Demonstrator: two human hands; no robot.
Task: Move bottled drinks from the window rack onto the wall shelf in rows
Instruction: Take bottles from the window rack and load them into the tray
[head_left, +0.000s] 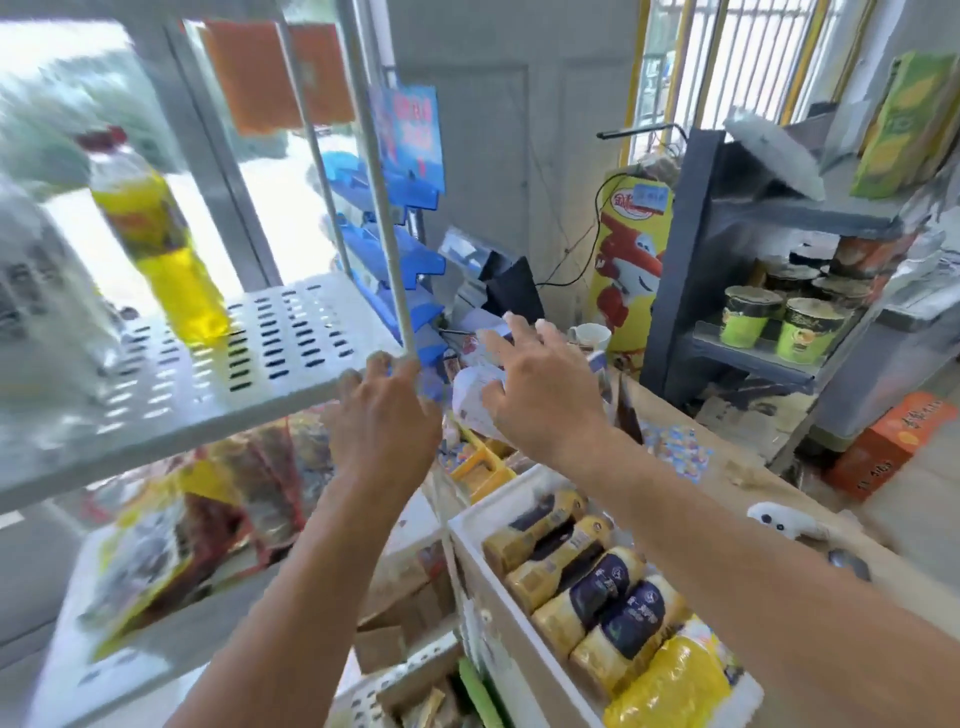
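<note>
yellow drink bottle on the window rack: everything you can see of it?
The yellow bottle is clear plastic with a dark red cap, a yellow-and-red label round its upper body and yellow liquid below. It stands on the rack's white perforated shelf against the bright window, top leaning left in this wide-angle view. Blur hides the label print. Only the shelf touches it; the left hand is off at the shelf's front corner.

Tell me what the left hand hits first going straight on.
Likely the window rack's corner post: the left hand points up at it, fingertips by the perforated shelf edge. Depth unclear.
</note>
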